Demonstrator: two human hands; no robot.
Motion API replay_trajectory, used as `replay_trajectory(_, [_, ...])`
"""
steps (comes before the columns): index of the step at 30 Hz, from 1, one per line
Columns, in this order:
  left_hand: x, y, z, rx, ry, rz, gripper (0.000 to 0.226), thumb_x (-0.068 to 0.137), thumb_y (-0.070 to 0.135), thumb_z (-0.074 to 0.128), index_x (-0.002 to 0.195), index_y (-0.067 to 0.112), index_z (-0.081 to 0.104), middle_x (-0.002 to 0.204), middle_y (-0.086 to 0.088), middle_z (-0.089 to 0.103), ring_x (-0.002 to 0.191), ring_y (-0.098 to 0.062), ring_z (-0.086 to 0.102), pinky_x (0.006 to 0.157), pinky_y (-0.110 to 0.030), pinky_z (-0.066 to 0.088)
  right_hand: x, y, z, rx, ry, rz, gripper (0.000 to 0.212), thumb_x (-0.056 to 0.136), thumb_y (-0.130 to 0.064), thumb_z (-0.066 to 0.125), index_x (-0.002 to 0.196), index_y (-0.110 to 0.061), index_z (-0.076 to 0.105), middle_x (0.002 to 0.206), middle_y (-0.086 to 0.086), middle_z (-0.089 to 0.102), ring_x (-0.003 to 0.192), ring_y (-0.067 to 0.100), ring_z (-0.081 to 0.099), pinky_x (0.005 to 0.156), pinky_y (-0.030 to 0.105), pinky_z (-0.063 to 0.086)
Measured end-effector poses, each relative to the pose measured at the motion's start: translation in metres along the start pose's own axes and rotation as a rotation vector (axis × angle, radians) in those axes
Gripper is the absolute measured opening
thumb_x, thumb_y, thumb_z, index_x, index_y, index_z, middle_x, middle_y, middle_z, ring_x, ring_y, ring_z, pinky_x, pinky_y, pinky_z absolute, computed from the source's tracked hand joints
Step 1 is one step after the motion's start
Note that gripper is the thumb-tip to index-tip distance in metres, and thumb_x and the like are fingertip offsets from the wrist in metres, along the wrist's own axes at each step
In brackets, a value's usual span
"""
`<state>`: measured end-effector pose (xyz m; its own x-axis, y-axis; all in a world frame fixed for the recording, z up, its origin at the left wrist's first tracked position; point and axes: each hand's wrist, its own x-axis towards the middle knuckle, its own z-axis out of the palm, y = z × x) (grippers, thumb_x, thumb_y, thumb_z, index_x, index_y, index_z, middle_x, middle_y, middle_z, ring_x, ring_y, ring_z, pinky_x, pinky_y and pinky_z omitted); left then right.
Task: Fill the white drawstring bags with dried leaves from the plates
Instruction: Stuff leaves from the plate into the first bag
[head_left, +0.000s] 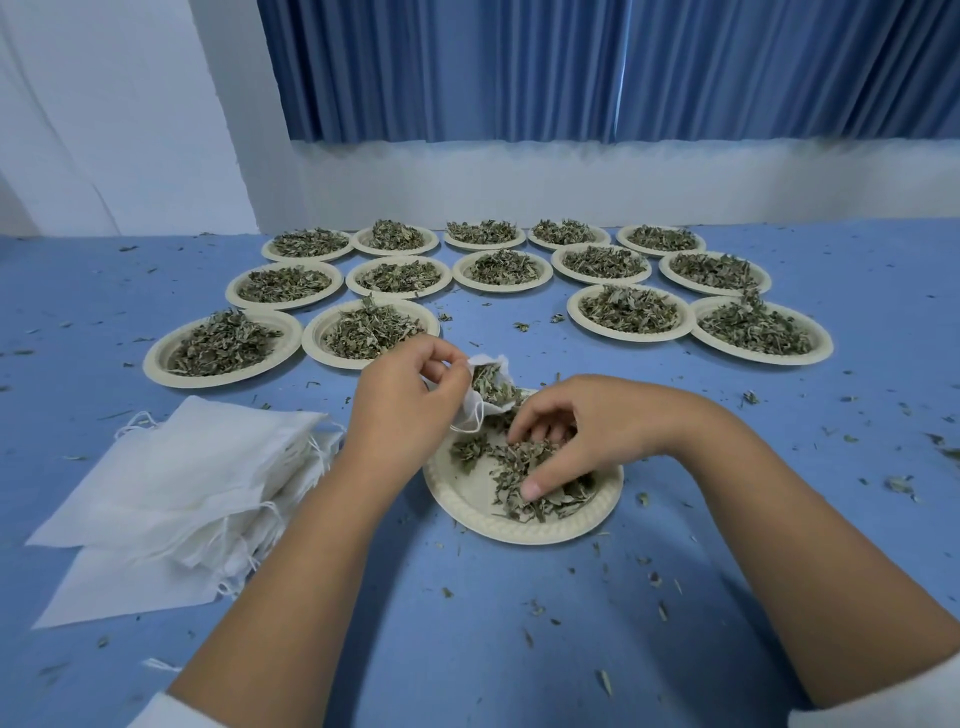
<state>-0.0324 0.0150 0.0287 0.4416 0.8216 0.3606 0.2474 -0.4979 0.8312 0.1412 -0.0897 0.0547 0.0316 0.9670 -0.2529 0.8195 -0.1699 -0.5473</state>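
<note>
Left hand (405, 402) is pinching the open white bag (485, 397) over the near plate (457, 493); right hand (576, 434) is clawing dried leaves (519, 462), fingers curling round them.

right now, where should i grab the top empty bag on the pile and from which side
Probably by its right edge, where the drawstrings hang out. The top bag lies flat on the pile, so come in low from the plate side and pinch that edge alone. The left hand is nearest, but it holds the part-filled bag.
</note>
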Motion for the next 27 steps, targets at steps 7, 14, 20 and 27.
replay_trajectory(7, [0.001, 0.002, 0.001, 0.010, 0.003, -0.002, 0.009, 0.091, 0.019, 0.061, 0.087, 0.021, 0.068, 0.070, 0.000, 0.065, 0.053, -0.009, 0.052, 0.058, -0.026, 0.044, 0.008, -0.004, 0.010, -0.196, 0.138, -0.013, 0.040, 0.076, -0.039, 0.081, 0.113, -0.033, 0.066, 0.073, -0.018, 0.045, 0.064, -0.011, 0.048, 0.054, 0.010, 0.035])
replay_trajectory(14, [0.001, 0.000, -0.001, -0.052, 0.041, -0.003, 0.010, 0.092, 0.018, 0.063, 0.084, 0.023, 0.067, 0.060, 0.009, 0.061, 0.051, -0.004, 0.054, 0.054, -0.019, 0.046, 0.004, -0.007, 0.008, -0.068, 0.199, -0.075, 0.030, 0.078, -0.039, 0.080, 0.106, -0.035, 0.071, 0.098, -0.019, 0.062, 0.083, -0.006, 0.054, 0.073, 0.013, 0.041])
replay_trajectory(20, [0.002, 0.001, -0.002, -0.069, 0.065, -0.001, 0.011, 0.092, 0.017, 0.062, 0.083, 0.020, 0.067, 0.054, 0.018, 0.057, 0.046, 0.003, 0.052, 0.046, -0.007, 0.036, -0.002, -0.010, -0.001, 0.146, 0.313, -0.145, 0.017, 0.076, -0.038, 0.081, 0.087, -0.041, 0.069, 0.101, -0.007, 0.063, 0.085, 0.001, 0.056, 0.072, 0.014, 0.042])
replay_trajectory(27, [0.001, 0.002, -0.001, -0.070, 0.051, -0.015, 0.012, 0.092, 0.017, 0.061, 0.082, 0.022, 0.066, 0.055, 0.021, 0.059, 0.046, 0.004, 0.051, 0.046, -0.005, 0.036, -0.001, -0.010, 0.001, 0.328, 0.415, -0.151, 0.023, 0.074, -0.039, 0.082, 0.094, -0.030, 0.075, 0.094, -0.006, 0.073, 0.078, 0.004, 0.063, 0.081, 0.024, 0.050])
